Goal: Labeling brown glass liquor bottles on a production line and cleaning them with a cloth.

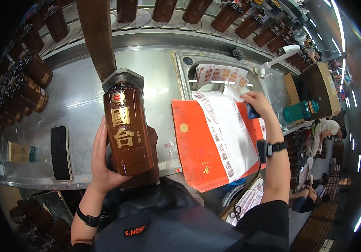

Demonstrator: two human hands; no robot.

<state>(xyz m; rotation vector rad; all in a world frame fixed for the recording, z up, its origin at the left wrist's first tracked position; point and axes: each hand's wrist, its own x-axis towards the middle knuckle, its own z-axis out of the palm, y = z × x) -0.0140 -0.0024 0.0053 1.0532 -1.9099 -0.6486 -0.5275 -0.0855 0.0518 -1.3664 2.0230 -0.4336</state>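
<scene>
A brown glass bottle (129,130) with gold characters and a small red emblem leans back on a dark stand, its clear-topped neck against an octagonal plate (136,79). My left hand (101,161) cups the bottle's left side and base, fingers along the glass and thumb at the bottom. To the right, my right hand (259,106) has its fingers closed at the far edge of a white label sheet (231,134). Under that palm shows a small dark blue item (252,111); what the fingertips pinch is too small to tell. The label sheet lies on a red board (195,147).
A black phone (61,153) lies on the metal table (155,59). Behind the board are a sink (184,63) with label sheets (222,74) and a white faucet (279,59). Brown bottles (226,17) line a conveyor. A teal jar (300,111) stands beside a cardboard box (325,90).
</scene>
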